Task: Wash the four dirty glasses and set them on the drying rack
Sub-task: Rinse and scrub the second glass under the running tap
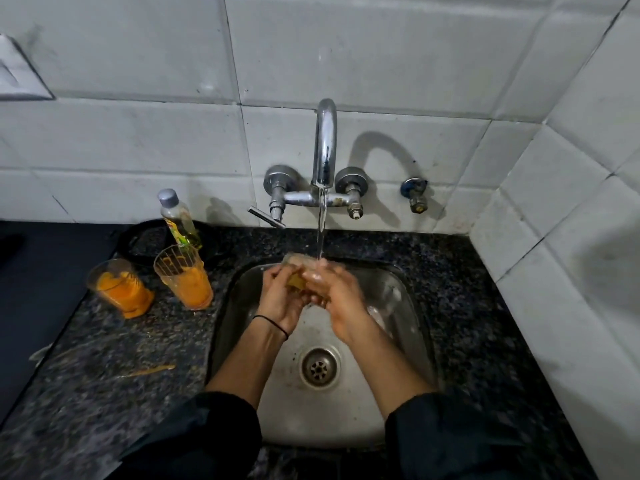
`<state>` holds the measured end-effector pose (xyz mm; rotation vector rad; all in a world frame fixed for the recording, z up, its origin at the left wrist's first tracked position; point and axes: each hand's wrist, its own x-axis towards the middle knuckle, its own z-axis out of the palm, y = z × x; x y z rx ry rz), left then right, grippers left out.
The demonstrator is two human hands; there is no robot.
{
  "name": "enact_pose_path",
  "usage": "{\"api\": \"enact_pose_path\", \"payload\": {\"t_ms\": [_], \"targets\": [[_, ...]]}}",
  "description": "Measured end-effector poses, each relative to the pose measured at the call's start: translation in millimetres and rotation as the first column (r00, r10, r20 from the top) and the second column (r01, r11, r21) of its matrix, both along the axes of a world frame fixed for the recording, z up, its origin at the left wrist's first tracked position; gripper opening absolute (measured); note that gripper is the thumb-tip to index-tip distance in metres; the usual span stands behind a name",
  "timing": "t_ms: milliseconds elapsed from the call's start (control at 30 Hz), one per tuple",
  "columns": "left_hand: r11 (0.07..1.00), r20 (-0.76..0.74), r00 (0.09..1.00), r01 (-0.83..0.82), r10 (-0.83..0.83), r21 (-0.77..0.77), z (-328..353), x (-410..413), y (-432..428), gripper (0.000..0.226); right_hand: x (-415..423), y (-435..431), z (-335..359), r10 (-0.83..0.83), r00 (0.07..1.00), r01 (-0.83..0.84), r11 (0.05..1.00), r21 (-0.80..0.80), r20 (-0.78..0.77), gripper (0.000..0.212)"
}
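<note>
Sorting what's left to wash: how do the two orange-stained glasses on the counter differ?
The left glass stands farther from the sink; the right glass is beside its rim. The left glass looks shorter and leans more; the right glass looks taller, its upper half clearer. Both are clear, coated with orange residue, standing untouched on the counter.

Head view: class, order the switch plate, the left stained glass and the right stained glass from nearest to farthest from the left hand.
From the left hand:
1. The right stained glass, at the left rim of the sink.
2. The left stained glass, farther out on the counter.
3. The switch plate, high on the far-left wall.
</note>
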<state>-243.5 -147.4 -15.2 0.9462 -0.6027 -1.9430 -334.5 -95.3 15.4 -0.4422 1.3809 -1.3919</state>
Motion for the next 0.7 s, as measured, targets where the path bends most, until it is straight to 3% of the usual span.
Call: {"api": "enact_pose_path", "payload": {"t_ms": [67, 133, 200, 267, 333, 367, 433, 467, 500, 533, 567, 600, 633, 667, 700], "targets": [[0.985, 0.147, 0.985, -0.061, 0.085, -0.162, 10, 1, -1, 0.033, 4, 7, -8, -0.097, 0.954, 0.110, 0.993, -0.031, 0.283, 0.031], [0.934, 0.266, 0.960, 0.015, 0.086, -0.356, 17, 5, -2, 0.035, 8, 13, -15, -0.109, 0.884, 0.135, 0.991, -0.024, 0.454, 0.046], [0.882, 0.319, 0.947, 0.119, 0.037, -0.455, 21, 9, 0, 0.038, 7, 11, -19, -0.116, 0.838, 0.130, 0.991, 0.011, 0.533, 0.053], [0.887, 0.305, 0.952, 0.123, 0.021, -0.444, 20, 10, 4, 0.038, 2, 6, -14, -0.115, 0.832, 0.107, 0.993, 0.046, 0.542, 0.054], [0.942, 0.209, 0.977, 0.035, 0.037, -0.333, 17, 6, 9, 0.031, -2, -2, -7, -0.067, 0.905, 0.051, 0.997, 0.050, 0.420, 0.047], [0.967, 0.179, 0.982, -0.010, 0.057, -0.256, 13, 4, 11, 0.025, -3, -5, -4, -0.044, 0.961, 0.034, 0.999, 0.040, 0.275, 0.037], [0.996, 0.187, 0.981, -0.042, 0.057, -0.081, 3, -1, 9, 0.024, -3, -6, 1, 0.047, 0.981, -0.050, 0.999, -0.011, -0.187, 0.018], [1.000, 0.170, 0.985, -0.002, -0.002, 0.025, 0, -1, 5, 0.032, -4, -5, 2, 0.130, 0.887, -0.153, 0.988, -0.015, -0.444, 0.015], [0.989, 0.122, 0.989, 0.070, -0.086, 0.132, 0, -1, 1, 0.043, -6, -4, 3, 0.233, 0.705, -0.277, 0.960, 0.041, -0.669, 0.014], [0.964, 0.046, 0.988, 0.132, -0.146, 0.232, 1, 1, -3, 0.050, -8, -1, 6, 0.337, 0.462, -0.395, 0.906, 0.150, -0.821, 0.014], [0.936, -0.025, 0.988, 0.155, -0.155, 0.315, 2, 1, -6, 0.051, -12, 0, 10, 0.401, 0.200, -0.473, 0.839, 0.270, -0.894, 0.015], [0.920, -0.087, 0.988, 0.152, -0.129, 0.361, 2, 1, -8, 0.047, -14, 2, 17, 0.433, 0.000, -0.502, 0.780, 0.374, -0.901, 0.019], [0.920, -0.127, 0.988, 0.131, -0.090, 0.370, -1, 0, -9, 0.041, -14, 2, 21, 0.441, -0.106, -0.499, 0.752, 0.432, -0.891, 0.024], [0.925, -0.169, 0.984, 0.114, -0.055, 0.362, -4, -3, -9, 0.035, -12, 3, 24, 0.421, -0.127, -0.469, 0.773, 0.428, -0.898, 0.027], [0.932, -0.201, 0.979, 0.110, -0.041, 0.346, -7, -6, -9, 0.032, -8, 2, 24, 0.397, -0.082, -0.414, 0.821, 0.394, -0.914, 0.027]]}}
